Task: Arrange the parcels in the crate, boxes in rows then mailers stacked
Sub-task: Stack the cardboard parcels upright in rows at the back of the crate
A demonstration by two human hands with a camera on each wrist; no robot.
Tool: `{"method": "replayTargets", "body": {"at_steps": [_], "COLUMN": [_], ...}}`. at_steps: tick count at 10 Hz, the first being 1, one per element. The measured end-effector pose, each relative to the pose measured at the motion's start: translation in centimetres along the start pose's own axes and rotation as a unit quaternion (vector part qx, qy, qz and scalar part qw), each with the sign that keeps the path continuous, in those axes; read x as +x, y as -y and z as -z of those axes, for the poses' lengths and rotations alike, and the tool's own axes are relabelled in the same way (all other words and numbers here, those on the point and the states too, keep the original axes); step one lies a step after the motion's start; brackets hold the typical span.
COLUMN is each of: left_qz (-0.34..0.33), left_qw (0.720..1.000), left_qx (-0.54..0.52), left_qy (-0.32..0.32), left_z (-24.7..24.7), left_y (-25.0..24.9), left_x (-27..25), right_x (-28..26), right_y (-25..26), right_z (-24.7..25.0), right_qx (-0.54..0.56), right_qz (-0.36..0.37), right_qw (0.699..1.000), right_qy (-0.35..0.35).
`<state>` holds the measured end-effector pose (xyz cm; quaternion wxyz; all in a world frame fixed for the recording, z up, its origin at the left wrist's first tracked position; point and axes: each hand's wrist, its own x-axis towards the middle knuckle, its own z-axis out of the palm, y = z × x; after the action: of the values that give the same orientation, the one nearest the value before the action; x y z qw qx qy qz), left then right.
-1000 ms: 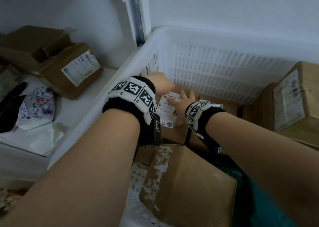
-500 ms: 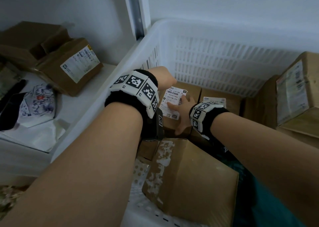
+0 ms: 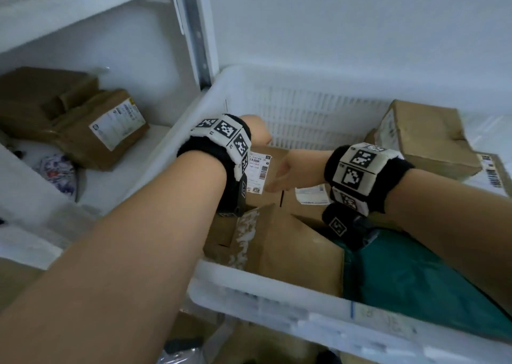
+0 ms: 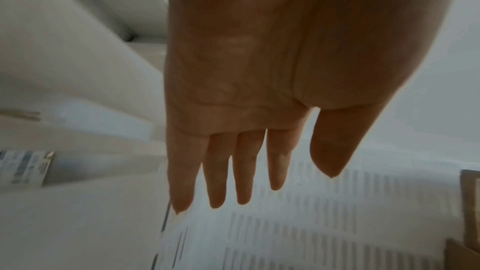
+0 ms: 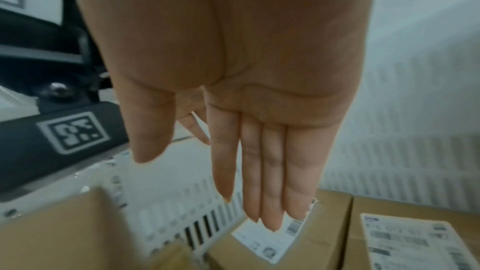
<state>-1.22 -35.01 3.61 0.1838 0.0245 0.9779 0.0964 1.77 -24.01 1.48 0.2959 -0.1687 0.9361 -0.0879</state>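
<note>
A white slatted crate holds several brown boxes. A small labelled box stands in the far left corner, with a second labelled box beside it on the right. My left hand is above that corner by the crate wall, its fingers straight and empty. My right hand reaches over the small box with flat fingers; contact cannot be told. A larger taped box lies tilted at the near side. A teal mailer fills the near right.
Another brown box sits high at the crate's far right, with a labelled parcel past it. On the shelf to the left lie brown boxes and a patterned mailer. A shelf upright stands behind the crate corner.
My right hand has slid back off the small box's label toward the right. The left hand stays by the far corner. The view has pulled back, and the crate's near rim shows.
</note>
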Motion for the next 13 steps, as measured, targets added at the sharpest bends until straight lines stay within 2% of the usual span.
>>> {"method": "replayTargets", "body": {"at_steps": [1, 3, 4, 5, 6, 7, 8, 10, 12, 13], "left_qz": [-0.013, -0.059, -0.073, -0.075, -0.073, -0.075, -0.085, -0.087, -0.078, -0.069], "left_qw": [1.000, 0.998, 0.996, 0.997, 0.997, 0.996, 0.995, 0.996, 0.996, 0.996], "left_qx": [0.014, 0.023, 0.046, 0.034, -0.017, -0.048, -0.056, -0.016, -0.030, -0.045], "left_qy": [-0.004, 0.005, 0.012, 0.008, -0.010, -0.015, -0.005, 0.030, 0.025, 0.028], "left_z": [0.6, 1.1, 1.2, 1.3, 1.2, 0.8, 0.8, 0.9, 1.0, 1.1], "left_y": [-0.2, -0.2, 0.0, 0.1, 0.0, -0.3, -1.0, -2.3, -2.5, -2.5], "left_x": [-1.6, -4.5, -5.6, -6.2, -6.6, -6.9, -7.0, -8.0, -8.2, -8.4], "right_x": [-1.6, -3.4, -4.2, -5.1, -6.2, -6.6, -6.5, -6.6, -7.0, -7.6], "right_y": [1.9, 5.1, 5.6, 4.9, 4.2, 3.8, 3.0, 1.2, 0.5, 0.4], "right_z": [-1.1, -4.0, -3.5, -2.2, -1.7, -2.3, -3.5, -4.2, -3.6, -3.1], "right_qx": [0.022, -0.073, -0.103, -0.156, -0.187, -0.188, -0.122, -0.050, 0.003, -0.022], "right_qz": [0.006, 0.051, 0.064, 0.044, -0.002, -0.033, -0.110, -0.203, -0.196, -0.195], "right_qw": [0.999, 0.996, 0.992, 0.986, 0.977, 0.971, 0.981, 0.978, 0.981, 0.980], "right_qy": [0.032, 0.015, 0.030, 0.051, 0.101, 0.142, 0.104, 0.012, -0.016, -0.036]}}
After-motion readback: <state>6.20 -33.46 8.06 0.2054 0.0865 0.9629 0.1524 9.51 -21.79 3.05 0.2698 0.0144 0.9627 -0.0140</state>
